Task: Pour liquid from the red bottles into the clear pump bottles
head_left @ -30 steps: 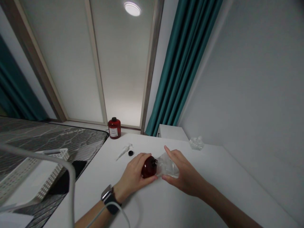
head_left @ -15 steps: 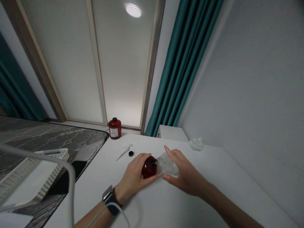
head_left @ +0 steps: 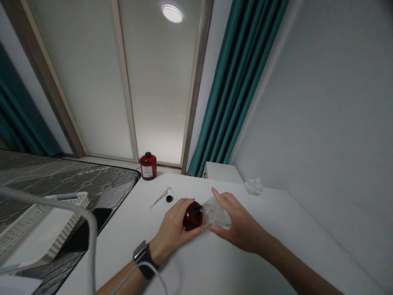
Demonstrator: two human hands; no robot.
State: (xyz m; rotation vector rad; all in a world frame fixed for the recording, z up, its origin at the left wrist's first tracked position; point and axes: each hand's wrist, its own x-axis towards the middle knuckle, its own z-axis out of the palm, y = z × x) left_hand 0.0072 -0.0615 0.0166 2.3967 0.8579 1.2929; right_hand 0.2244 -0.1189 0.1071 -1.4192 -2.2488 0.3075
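Observation:
My left hand (head_left: 175, 223) is shut around a dark red bottle (head_left: 193, 217) that lies on its side, with its neck pointing right. My right hand (head_left: 236, 223) holds a clear plastic bag (head_left: 217, 214) against the bottle's neck, with the thumb below and the fingers above. The bag's folds hide most of the neck. A black cap (head_left: 169, 198) and a white pump with a tube (head_left: 160, 196) lie on the white table (head_left: 260, 246), just beyond my left hand. A smartwatch (head_left: 141, 255) sits on my left wrist.
A matching red bottle (head_left: 148, 166) stands upright at the table's far edge. Crumpled clear plastic (head_left: 254, 186) lies far right. A wall bounds the right side. Left of the table are a white perforated basket (head_left: 52, 223), a dark patterned surface (head_left: 61, 174) and a pale curved rail (head_left: 61, 203).
The bag has shifted slightly on the bottle's neck under my right hand. The whole view has tilted a little, while both hands stay nearly in place.

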